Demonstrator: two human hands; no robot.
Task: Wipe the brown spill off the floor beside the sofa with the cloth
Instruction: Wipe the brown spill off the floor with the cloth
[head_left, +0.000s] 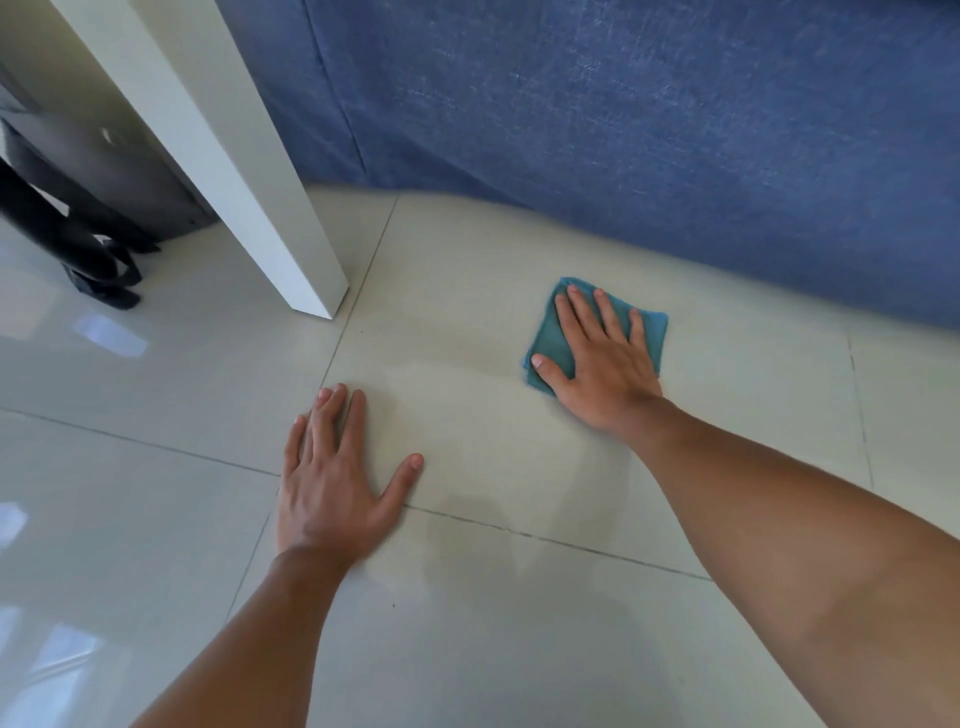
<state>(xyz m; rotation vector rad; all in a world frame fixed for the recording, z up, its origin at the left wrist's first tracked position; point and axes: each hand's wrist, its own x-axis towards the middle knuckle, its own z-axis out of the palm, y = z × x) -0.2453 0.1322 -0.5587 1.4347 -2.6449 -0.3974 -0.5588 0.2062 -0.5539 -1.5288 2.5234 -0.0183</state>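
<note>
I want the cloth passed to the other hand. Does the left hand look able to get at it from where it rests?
Probably yes. The left hand lies flat on the floor, with only bare tile between it and the cloth, though the right hand covers most of it.

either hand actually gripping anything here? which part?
Nothing is gripped. The right hand presses flat, fingers straight, on the middle of the teal cloth. The left hand rests flat on the bare floor.
</note>
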